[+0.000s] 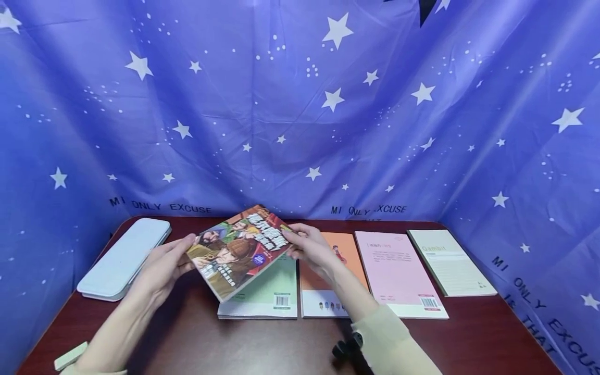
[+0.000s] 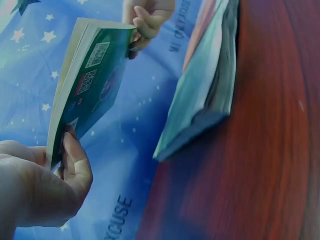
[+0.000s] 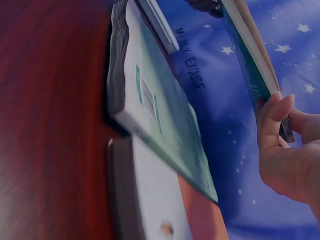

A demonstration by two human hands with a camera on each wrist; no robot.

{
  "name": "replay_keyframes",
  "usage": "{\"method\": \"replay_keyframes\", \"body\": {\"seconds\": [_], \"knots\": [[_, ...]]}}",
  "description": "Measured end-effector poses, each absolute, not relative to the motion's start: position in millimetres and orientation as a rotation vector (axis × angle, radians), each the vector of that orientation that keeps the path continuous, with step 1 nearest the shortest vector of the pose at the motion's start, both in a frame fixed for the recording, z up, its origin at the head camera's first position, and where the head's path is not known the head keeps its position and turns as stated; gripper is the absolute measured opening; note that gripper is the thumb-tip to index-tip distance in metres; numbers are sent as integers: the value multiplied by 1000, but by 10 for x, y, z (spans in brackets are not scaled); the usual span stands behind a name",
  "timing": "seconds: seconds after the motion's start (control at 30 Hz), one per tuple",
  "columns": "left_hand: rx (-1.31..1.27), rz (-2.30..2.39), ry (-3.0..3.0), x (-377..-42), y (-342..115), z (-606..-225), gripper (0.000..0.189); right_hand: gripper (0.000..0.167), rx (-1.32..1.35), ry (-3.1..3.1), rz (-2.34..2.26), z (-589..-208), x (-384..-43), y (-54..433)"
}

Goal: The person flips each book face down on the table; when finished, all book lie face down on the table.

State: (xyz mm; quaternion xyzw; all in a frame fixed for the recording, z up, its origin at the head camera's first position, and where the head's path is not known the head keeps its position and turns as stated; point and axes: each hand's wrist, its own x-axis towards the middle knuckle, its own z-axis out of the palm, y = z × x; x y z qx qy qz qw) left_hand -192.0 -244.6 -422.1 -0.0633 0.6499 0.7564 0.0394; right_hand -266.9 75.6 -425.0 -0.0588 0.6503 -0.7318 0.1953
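Observation:
Both hands hold a comic-style book (image 1: 244,255) tilted in the air, its illustrated cover facing up. The left hand (image 1: 159,268) pinches its left edge, thumb on the front cover. At the opposite edge, the right hand (image 1: 311,247) grips it between thumb and fingers. The left wrist view shows the dark green back cover (image 2: 100,75) with printed codes, fingers of the left hand (image 2: 50,187) pressed against it. Below the held book lies a green book (image 1: 281,291), partly hidden by it. Clear space shows between the two in the right wrist view, where the right hand (image 3: 285,150) bends round the edge.
Right of the green book lie an orange-and-white book (image 1: 323,297), a pink book (image 1: 398,276) and a cream Gambit notebook (image 1: 457,265). A pale blue case (image 1: 124,255) lies at left. Near the front are a small pale block (image 1: 70,357) and a black object (image 1: 347,348). Starry curtains surround the table (image 1: 262,344).

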Motion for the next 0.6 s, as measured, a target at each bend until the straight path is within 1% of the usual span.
{"method": "replay_keyframes", "body": {"seconds": [0.07,0.2,0.27,0.33,0.4,0.47,0.6], "knots": [[-211,2322,1991,-1956,-2328,-4206,22,34,-162,1794,-2085,-4258,-2617,892],[-272,2330,1977,-2026,-2095,-4197,36,36,-167,1736,-2157,-4252,-2513,1144],[-300,2353,1959,-2062,-1975,-4196,40,38,-167,1702,-2198,-4237,-2467,1263],[-329,2394,1921,-2096,-1853,-4187,37,43,-169,1661,-2241,-4217,-2424,1386],[-355,2439,1876,-2131,-1729,-4178,32,43,-163,1619,-2287,-4197,-2383,1504],[-369,2484,1822,-2165,-1617,-4168,29,40,-146,1588,-2333,-4173,-2347,1610],[-343,2532,1757,-2212,-1422,-4133,26,26,-119,1558,-2401,-4134,-2311,1795]]}}
